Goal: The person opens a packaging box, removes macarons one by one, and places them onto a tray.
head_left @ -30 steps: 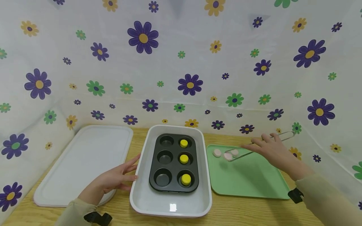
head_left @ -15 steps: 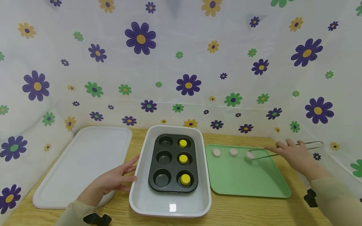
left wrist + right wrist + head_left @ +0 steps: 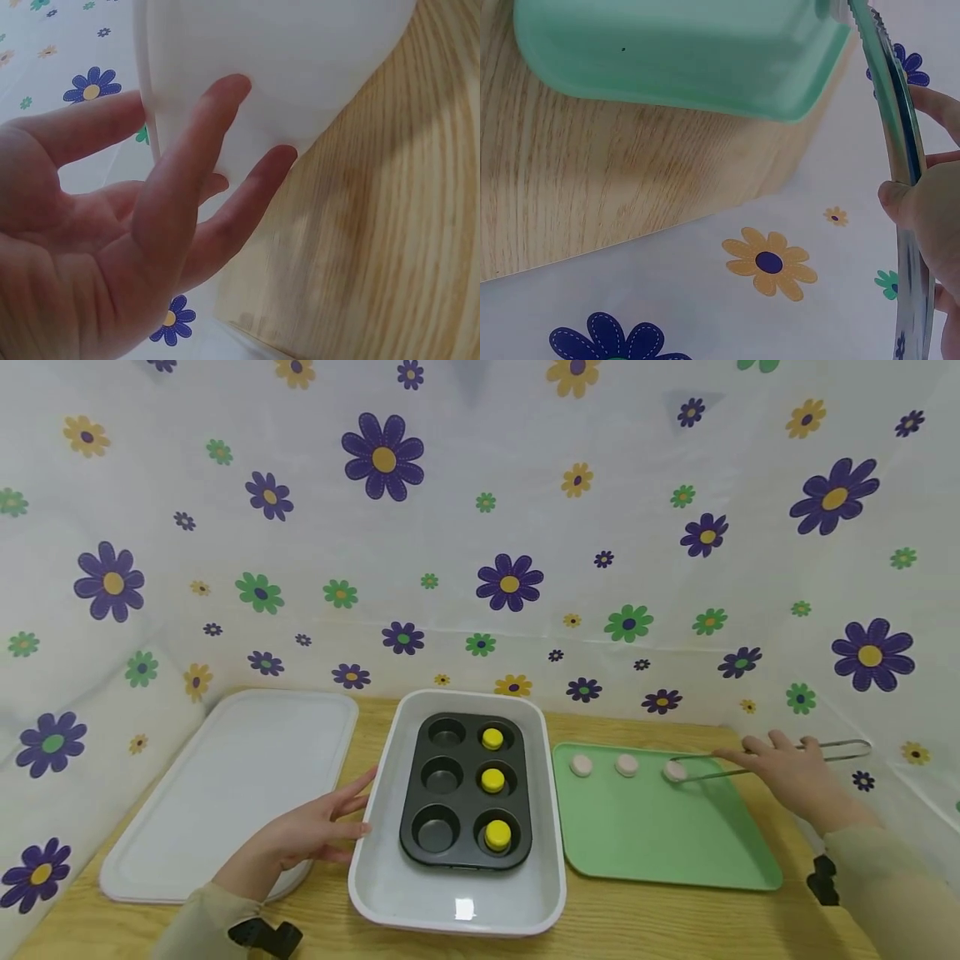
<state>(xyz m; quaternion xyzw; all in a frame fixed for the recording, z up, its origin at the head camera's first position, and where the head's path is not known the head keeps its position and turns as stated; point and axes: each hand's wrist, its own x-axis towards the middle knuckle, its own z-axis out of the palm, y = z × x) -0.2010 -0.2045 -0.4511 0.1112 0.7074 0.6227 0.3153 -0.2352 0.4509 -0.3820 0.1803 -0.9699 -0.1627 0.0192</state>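
My right hand (image 3: 795,781) holds metal tongs (image 3: 911,255) over the right part of a green tray (image 3: 660,827). Between the tong tips is a pale pink macaron-like round (image 3: 674,771); whether it touches the tray I cannot tell. To its left lie two similar pink rounds (image 3: 627,765). With extended fingers, my left hand (image 3: 303,837) touches the outer side and rim of a white tub (image 3: 300,52). Inside the tub is a dark muffin tin (image 3: 467,793). Its right-hand cups each hold a yellow round (image 3: 492,781); the left-hand cups are bare.
A white tray or board (image 3: 232,793) lies left of the tub, partly behind my left forearm. Everything stands on a wooden table (image 3: 630,914). Flower-printed sheeting (image 3: 450,527) rises behind and at both sides.
My right hand and the tongs moved right, taking one pink round from beside the others to the right end of a spaced row. The left hand kept its place at the tub.
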